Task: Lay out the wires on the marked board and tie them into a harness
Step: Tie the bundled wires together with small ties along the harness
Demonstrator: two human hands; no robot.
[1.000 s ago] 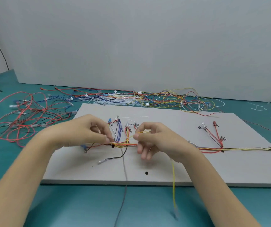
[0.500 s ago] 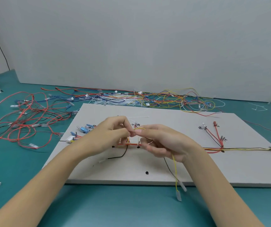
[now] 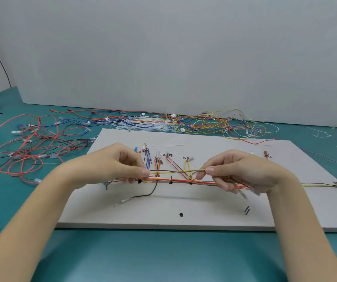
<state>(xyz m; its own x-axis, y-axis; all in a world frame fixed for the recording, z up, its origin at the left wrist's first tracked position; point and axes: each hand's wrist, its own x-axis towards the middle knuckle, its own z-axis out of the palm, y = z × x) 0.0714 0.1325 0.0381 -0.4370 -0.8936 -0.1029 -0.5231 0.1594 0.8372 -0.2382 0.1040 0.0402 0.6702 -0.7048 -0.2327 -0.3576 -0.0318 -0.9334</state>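
Two hands, left hand (image 3: 123, 165) and right hand (image 3: 236, 171), have drawn apart, each pinching the thin yellow-and-black wire pair (image 3: 176, 171) taut between them, ready for laying.

yellow+black wires (image 3: 176, 171) taut above board (image 3: 204, 208)

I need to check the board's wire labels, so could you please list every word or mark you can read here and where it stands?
Handwritten marks on the grey board, near the wire ends behind the hands:
"红" beside the red terminal at the board's far right, faint.
Marks by the middle wire ends: too small and blurred to read.
Nothing else legible.
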